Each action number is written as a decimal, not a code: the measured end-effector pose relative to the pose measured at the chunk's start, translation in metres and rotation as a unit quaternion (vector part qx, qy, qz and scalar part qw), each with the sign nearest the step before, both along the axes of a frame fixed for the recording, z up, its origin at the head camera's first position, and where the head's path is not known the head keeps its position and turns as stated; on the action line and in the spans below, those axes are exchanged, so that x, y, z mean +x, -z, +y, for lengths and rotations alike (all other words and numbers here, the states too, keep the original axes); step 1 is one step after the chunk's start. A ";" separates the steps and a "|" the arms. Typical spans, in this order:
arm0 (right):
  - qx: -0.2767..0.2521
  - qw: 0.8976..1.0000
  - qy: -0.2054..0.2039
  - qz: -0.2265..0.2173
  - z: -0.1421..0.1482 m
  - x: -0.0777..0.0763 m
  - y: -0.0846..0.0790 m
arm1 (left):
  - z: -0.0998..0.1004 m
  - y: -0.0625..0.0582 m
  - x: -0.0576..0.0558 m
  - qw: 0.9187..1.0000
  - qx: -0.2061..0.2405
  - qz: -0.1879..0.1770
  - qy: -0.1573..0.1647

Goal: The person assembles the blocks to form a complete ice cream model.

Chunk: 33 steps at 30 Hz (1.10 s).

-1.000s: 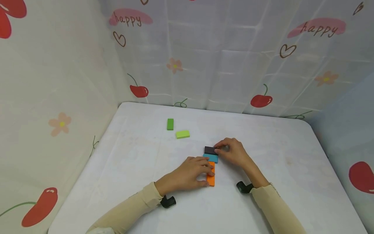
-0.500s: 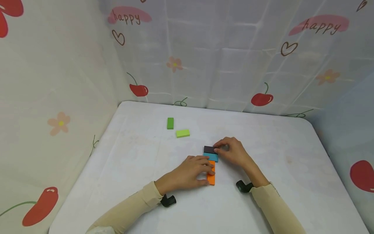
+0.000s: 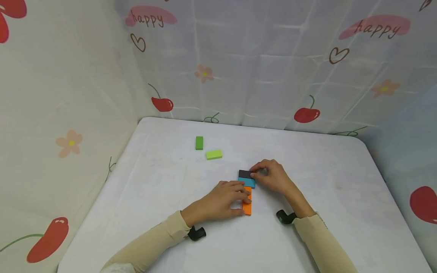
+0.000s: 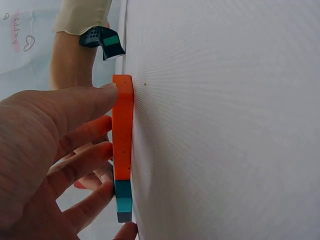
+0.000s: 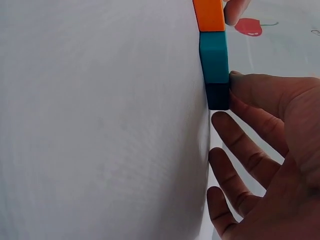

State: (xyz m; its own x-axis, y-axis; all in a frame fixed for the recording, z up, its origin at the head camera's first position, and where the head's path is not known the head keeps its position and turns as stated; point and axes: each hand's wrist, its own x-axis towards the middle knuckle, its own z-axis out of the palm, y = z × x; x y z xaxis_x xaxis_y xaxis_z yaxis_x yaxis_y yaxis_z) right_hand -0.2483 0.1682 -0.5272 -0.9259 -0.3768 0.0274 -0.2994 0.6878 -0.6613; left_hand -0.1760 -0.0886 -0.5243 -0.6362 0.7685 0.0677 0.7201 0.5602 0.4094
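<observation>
Three flat blocks form a line on the white table: an orange block (image 3: 247, 206) nearest, a blue block (image 3: 247, 182) touching its far end, then a black block (image 3: 244, 174) against the blue one. My left hand (image 3: 220, 201) rests over the orange block. Its thumb touches the near end and spread fingers reach across the top, as the left wrist view also shows. My right hand (image 3: 273, 177) pinches the right end of the black block between thumb and index finger. Its other fingers spread beyond the block's far side in the right wrist view.
Farther back lie a green block (image 3: 199, 143) and a lime-green block (image 3: 214, 154), apart from each other. The white tabletop (image 3: 324, 182) reaches a printed curtain (image 3: 252, 72) at the back. Black wrist cameras (image 3: 197, 233) sit beneath both wrists.
The head view has tilted very slightly. Both hands and all the blocks keep their places.
</observation>
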 end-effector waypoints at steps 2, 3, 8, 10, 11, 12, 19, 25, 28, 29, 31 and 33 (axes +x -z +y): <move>0.001 1.000 0.000 0.001 0.000 0.000 -0.001 | 0.000 0.000 0.000 1.000 0.000 -0.001 0.000; 0.000 1.000 -0.001 0.002 0.000 0.000 -0.001 | 0.000 0.000 0.000 1.000 -0.001 -0.001 -0.001; 0.001 1.000 -0.011 0.008 -0.002 0.000 -0.002 | 0.000 0.000 0.001 1.000 -0.002 -0.004 -0.002; 0.001 1.000 -0.012 0.008 -0.002 0.000 -0.002 | 0.000 -0.001 0.001 1.000 -0.001 -0.005 -0.002; 0.001 1.000 -0.012 0.008 -0.002 0.000 -0.002 | 0.000 -0.001 0.001 1.000 0.000 -0.005 -0.002; 0.002 1.000 -0.012 0.008 -0.002 0.000 -0.002 | 0.000 -0.001 0.001 1.000 0.001 -0.006 -0.002; -0.003 1.000 -0.015 0.009 0.000 0.001 -0.002 | 0.001 -0.001 0.000 1.000 0.001 0.000 -0.001; -0.003 1.000 -0.025 -0.005 0.005 0.010 -0.003 | 0.002 0.001 0.001 1.000 0.000 0.002 -0.003; -0.008 1.000 -0.028 -0.010 0.008 0.017 -0.003 | 0.002 0.001 0.002 1.000 0.002 0.001 -0.002; -0.009 0.999 -0.029 -0.009 0.009 0.019 -0.002 | 0.002 0.002 0.001 1.000 0.002 0.002 -0.002; -0.005 0.999 -0.035 -0.002 0.010 0.024 0.000 | 0.002 0.002 0.001 1.000 0.003 0.002 -0.002; -0.004 0.999 -0.039 0.004 0.012 0.028 0.002 | 0.001 0.003 0.000 1.000 0.006 0.001 0.000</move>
